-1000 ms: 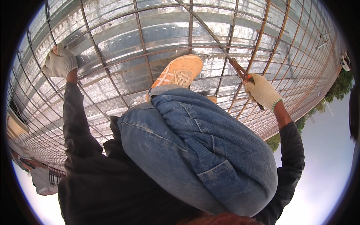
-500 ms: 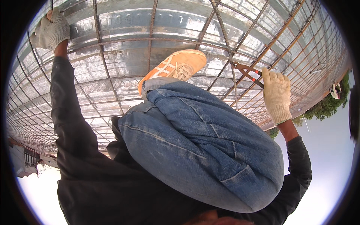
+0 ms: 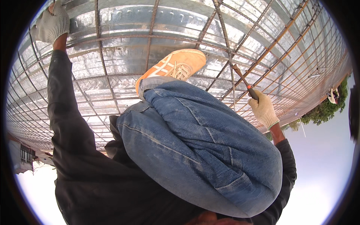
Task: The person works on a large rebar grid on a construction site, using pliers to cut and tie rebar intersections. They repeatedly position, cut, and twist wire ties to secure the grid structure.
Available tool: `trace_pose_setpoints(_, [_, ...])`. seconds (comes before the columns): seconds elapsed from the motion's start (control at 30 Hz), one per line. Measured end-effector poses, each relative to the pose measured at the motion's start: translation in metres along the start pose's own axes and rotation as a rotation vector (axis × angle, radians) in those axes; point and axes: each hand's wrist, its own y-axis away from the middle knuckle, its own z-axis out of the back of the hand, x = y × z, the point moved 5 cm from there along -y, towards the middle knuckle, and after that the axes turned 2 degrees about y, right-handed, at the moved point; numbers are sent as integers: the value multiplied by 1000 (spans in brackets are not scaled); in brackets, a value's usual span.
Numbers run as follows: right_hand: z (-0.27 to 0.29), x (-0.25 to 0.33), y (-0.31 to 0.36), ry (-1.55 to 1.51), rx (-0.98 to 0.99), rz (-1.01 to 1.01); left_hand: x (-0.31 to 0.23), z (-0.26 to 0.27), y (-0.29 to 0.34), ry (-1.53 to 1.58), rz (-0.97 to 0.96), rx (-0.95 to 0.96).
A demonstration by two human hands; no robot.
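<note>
My right hand, in a pale knitted glove, is closed round the handles of a pair of pincers. The tool has dark handles with an orange band, and its rusty jaws meet the mesh where steel bars cross. My left hand, gloved in grey-white knit, is up at the far left over the rebar mesh. Its fingers are curled, with a bare fingertip showing through the glove; what lies inside them is hidden.
Ribbed, shiny metal decking lies beneath the bars. My orange shoe stands on it, with my bent knee in blue jeans between my arms. Green trees and another person are at the far right.
My right hand has swung down and to the left, turning the pincers. Their handles, spread before, now appear as one line. My left hand has barely shifted.
</note>
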Motion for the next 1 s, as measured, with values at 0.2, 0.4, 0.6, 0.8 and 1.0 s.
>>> trace_pose_setpoints(0.2, [-51, -23, -2, -204, -191, 34, -5, -5, -5, -47, 50, 138])
trace_pose_setpoints(0.4, [-53, -24, -2, -225, -198, 37, -5, -5, 6, 182, 253, 140])
trace_pose_setpoints(0.6, [-42, -21, 6, -828, 280, -142, -17, 9, -4, -2, 142, 71])
trace_pose_setpoints(0.8, [-3, -2, 13, -753, 400, -199, -19, 9, 0, 31, 132, 94])
trace_pose_setpoints(1.0, [26, -5, -5, -417, 345, -117, -20, 6, 1, 142, 173, 128])
